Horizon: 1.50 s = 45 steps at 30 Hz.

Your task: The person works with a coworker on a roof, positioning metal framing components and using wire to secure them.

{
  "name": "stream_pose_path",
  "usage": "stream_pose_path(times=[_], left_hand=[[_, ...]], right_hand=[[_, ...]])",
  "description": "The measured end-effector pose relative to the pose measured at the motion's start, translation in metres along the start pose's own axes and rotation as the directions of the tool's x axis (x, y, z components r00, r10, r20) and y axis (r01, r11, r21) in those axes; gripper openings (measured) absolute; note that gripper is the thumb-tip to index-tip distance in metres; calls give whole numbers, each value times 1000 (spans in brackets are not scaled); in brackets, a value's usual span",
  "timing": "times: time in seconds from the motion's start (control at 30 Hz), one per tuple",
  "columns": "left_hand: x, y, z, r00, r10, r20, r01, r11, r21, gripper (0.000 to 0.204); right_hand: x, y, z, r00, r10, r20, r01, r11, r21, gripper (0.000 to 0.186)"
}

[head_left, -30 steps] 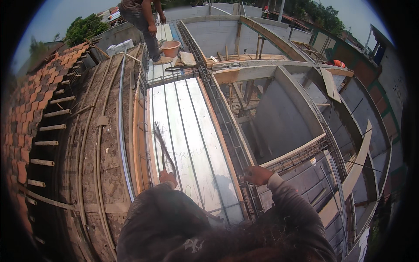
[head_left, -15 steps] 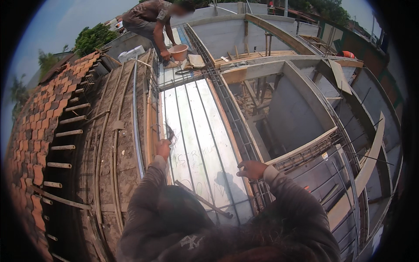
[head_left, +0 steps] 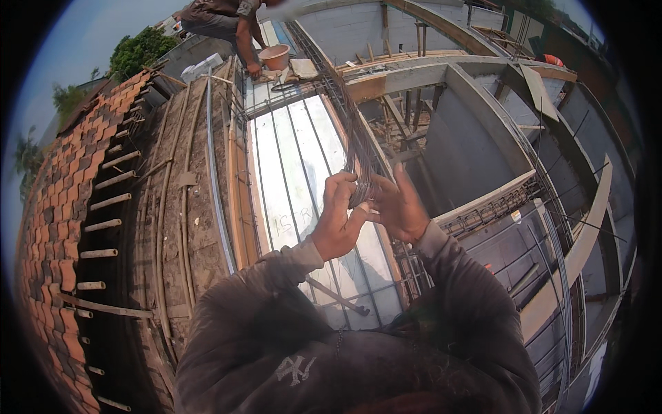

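Note:
A bundle of thin dark tie wire (head_left: pixel 356 145) is held up in front of me, its strands fanning upward over the rebar. My left hand (head_left: pixel 338 219) closes around its lower end, thumb and fingers pressed together. From the other side my right hand (head_left: pixel 401 208) meets it, fingertips at the wire and thumb pointing up. Beneath them lies a pale panel (head_left: pixel 286 155) crossed by long rebar rods. A metal bar with a thickened end (head_left: pixel 338 297) rests on that panel, partly covered by my left forearm.
Ahead, a co-worker (head_left: pixel 241 34) bends beside an orange bucket (head_left: pixel 276 57). A rebar cage (head_left: pixel 331 83) borders the panel's right side, next to a deep opening (head_left: pixel 455 152) between concrete beams. Left are timber boards (head_left: pixel 241 186), bamboo poles (head_left: pixel 162 228) and a tiled roof (head_left: pixel 69 200).
Both hands have lifted off the panel edges and come together in the middle. The wire bundle is now held between them. The co-worker sits higher in the picture.

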State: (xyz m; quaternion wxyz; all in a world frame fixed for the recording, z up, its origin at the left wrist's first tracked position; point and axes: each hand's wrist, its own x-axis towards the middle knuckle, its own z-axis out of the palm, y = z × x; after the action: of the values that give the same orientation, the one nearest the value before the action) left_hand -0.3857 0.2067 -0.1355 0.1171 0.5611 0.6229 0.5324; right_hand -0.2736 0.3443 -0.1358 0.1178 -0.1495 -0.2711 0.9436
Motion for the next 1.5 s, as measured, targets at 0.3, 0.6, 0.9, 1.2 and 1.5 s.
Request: stream_pose_path(times=[0.3, 0.6, 0.9, 1.2, 1.5], left_hand=[[-3, -45, 21, 840, -528, 124, 522, 726, -448, 75], [17, -69, -24, 683, -720, 121, 482, 321, -815, 35], [-6, -92, -57, 684, -693, 230, 458, 162, -874, 39], [-5, -125, -66, 673, -673, 306, 504, 115, -856, 43], [-19, -184, -110, 783, -616, 89, 468, 490, -735, 35]], right_hand=[[-10, 16, -54, 882, -406, -239, -41, 438, -898, 36], [-27, 66, -6, 880, -402, 253, 318, 103, -943, 57], [-26, 83, -8, 931, -288, 223, 335, 439, -834, 32], [-30, 89, -3, 931, -353, 93, 244, 415, -877, 12], [-29, 104, 8, 753, -560, 347, 518, 177, -837, 24]])
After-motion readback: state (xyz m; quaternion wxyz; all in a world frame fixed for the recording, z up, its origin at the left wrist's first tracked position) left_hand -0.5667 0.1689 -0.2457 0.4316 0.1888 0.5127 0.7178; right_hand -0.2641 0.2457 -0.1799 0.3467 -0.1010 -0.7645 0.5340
